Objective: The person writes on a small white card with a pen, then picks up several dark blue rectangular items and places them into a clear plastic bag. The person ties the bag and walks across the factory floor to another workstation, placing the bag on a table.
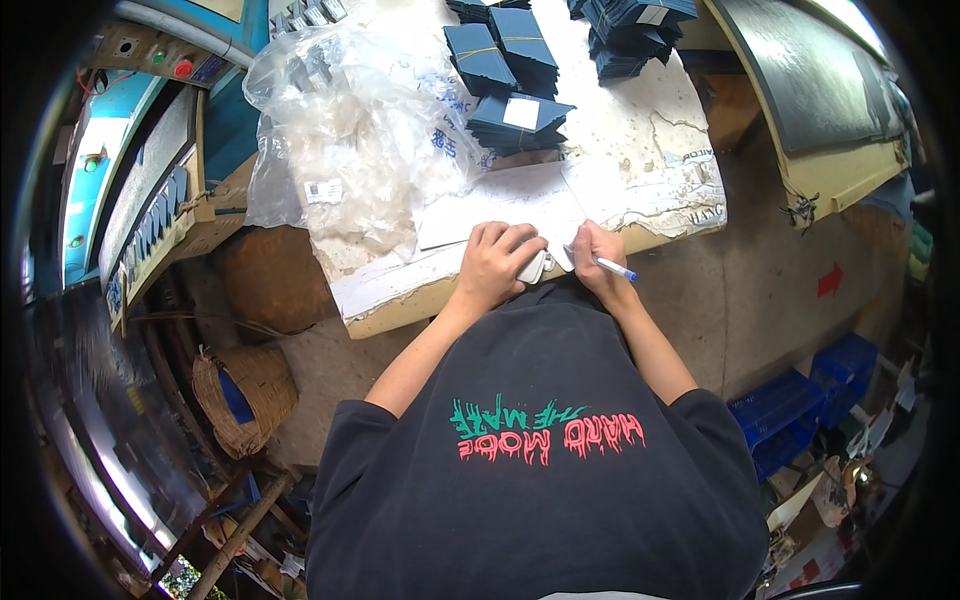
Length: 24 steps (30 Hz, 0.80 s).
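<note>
— What's in the hands?

— The left hand is curled down on a small stack of white cards at the near desk edge. The right hand, at the cards' 3 o'clock, pinches them and grips one white pen with a blue cap.

— Around them?

— White paper sheets at 12 o'clock. A crumpled clear plastic bag at 10 o'clock. Beyond, several banded bundles of dark blue cards; I can't count them exactly. One wicker basket on the floor at 8 o'clock.
</note>
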Tool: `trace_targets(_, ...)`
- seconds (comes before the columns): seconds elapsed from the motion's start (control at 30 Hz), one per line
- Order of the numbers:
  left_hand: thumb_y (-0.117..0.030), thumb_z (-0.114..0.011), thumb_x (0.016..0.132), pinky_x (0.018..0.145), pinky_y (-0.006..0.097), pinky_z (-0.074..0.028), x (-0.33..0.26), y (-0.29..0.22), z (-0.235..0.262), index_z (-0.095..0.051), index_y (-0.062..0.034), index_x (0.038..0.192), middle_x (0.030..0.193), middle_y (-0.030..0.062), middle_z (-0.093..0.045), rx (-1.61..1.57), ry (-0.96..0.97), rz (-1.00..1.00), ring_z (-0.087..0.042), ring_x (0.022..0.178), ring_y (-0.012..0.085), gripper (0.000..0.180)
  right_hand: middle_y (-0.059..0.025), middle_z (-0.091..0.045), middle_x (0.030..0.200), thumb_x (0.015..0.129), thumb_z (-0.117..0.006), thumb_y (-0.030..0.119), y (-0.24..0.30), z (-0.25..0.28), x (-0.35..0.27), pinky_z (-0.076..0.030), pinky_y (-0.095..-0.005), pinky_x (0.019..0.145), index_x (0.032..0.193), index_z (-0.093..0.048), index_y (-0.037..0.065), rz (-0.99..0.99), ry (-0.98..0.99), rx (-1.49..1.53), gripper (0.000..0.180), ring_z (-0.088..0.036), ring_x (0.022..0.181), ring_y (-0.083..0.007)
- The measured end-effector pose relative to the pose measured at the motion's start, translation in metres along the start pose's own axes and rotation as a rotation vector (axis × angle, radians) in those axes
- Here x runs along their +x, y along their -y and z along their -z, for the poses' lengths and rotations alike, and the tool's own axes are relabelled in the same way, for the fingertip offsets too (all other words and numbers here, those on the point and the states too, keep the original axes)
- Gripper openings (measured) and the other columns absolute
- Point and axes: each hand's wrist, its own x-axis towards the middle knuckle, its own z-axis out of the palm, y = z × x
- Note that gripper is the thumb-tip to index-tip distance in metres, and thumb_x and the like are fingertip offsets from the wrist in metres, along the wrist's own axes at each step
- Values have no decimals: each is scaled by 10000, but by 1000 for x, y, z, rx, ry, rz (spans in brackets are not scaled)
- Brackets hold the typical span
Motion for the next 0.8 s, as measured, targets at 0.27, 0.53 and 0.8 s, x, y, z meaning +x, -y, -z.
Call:
trace_targets(0.27,-108,-841,476,965,424,-471,1,0,2,-718,-215,1171,1207,-46,-669,-2,7,-7,-602,1028,242,714,-178,-524,621,1084,-567,171,-1,-1,1,-452,-416,544,789,-551,12,26,38,-38,336,-551,528,-342)
trace_targets(0.53,-54,-833,486,964,420,-475,1,0,3,-698,-206,1173,1209,-31,-648,-17,15,-17,-591,1021,242,716,-173,-536,634,1080,-578,161,2,-2,3,-454,-414,546,795,-557,16,36,32,-88,320,-555,532,-335)
trace_targets(0.8,-72,-823,472,974,419,-466,0,0,0,-723,-221,1159,1198,-61,-675,-9,4,7,-610,1032,236,711,-177,-519,621,1082,-576,152,-4,-4,2,-444,-416,537,800,-553,12,-5,11,-45,315,-540,522,-338)
